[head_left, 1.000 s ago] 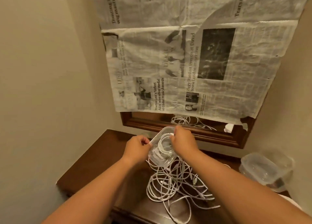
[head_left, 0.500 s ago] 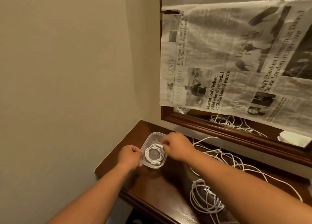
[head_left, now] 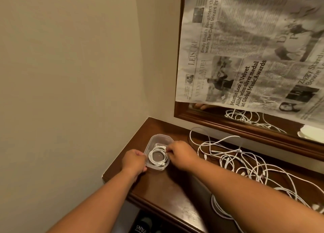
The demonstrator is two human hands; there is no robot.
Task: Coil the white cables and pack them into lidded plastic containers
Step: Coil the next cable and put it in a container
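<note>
A small clear plastic container [head_left: 158,138] stands near the left end of a dark wooden table [head_left: 168,189], with no lid on it. Inside lies a coiled white cable [head_left: 154,160]. My left hand [head_left: 134,162] grips the container's left wall. My right hand [head_left: 181,154] rests on its right rim, fingertips pinched on the coil. A tangle of loose white cables [head_left: 245,164] spreads over the table to the right of my right arm.
A beige wall closes the left side and the corner behind the container. A wood-framed mirror [head_left: 228,125] covered with newspaper [head_left: 245,57] hangs behind the table. Below the table's front edge a dark shoe [head_left: 142,226] shows.
The container was held up over the cable tangle; both hands carried it left and set it on the table near the corner. The view swung left with it.
</note>
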